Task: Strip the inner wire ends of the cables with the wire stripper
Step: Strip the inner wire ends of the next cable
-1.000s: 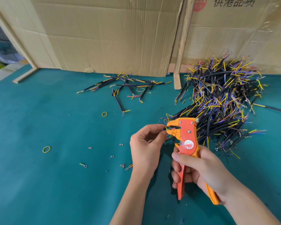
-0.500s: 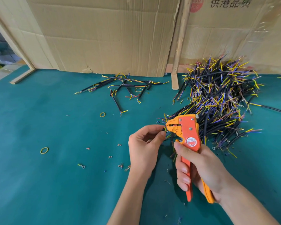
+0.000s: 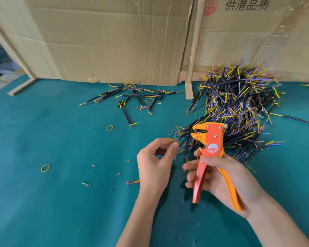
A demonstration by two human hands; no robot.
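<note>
1. Green cloth covers the surface (image 3: 43,211), with tiny wire bits on it.
2. Nearest, the right hand (image 3: 227,177) holds the orange wire stripper (image 3: 210,145) by its handles, which are spread apart, nose pointing left.
3. The left hand (image 3: 155,163) pinches a black cable (image 3: 184,140) just beside the nose.
4. A yellow rubber band (image 3: 45,168) lies off to the left.
5. Behind the hands sits a big cable pile (image 3: 239,107).
6. A small cable bunch (image 3: 132,95) lies farther left.
7. Cardboard (image 3: 114,41) stands at the back.

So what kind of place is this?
Probably a small workshop bench for cable assembly: a big cable pile on a green mat, cardboard behind, a wire stripper in use.
</note>
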